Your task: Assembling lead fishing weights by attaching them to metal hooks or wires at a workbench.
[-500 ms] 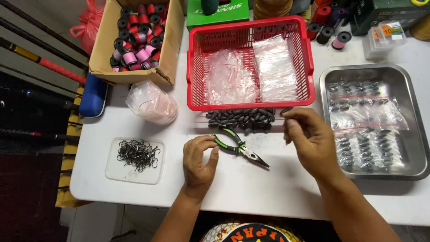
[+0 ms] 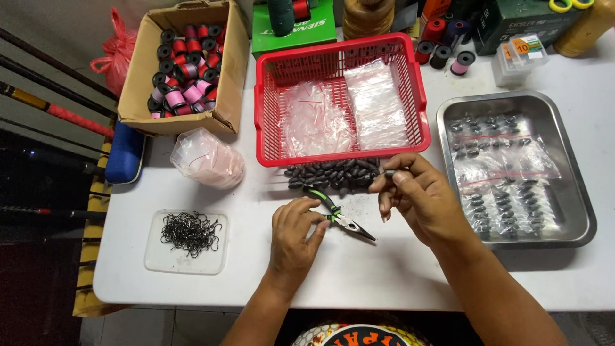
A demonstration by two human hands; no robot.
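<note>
clear bags (image 2: 346, 115) in red basket (image 2: 416, 83), green box (image 2: 301, 35) behind.

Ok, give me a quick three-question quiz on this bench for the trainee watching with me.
1. True or false: the left hand rests on the handles of the green and black pliers.
2. Which container holds the filled clear bags of dark weights? A. red basket B. steel tray C. cardboard box
3. What do the right hand fingers pinch?

Key
1. True.
2. B; the basket's bags look empty, and the box holds spools.
3. One small dark weight, just above the loose pile of weights on the white table.
</note>
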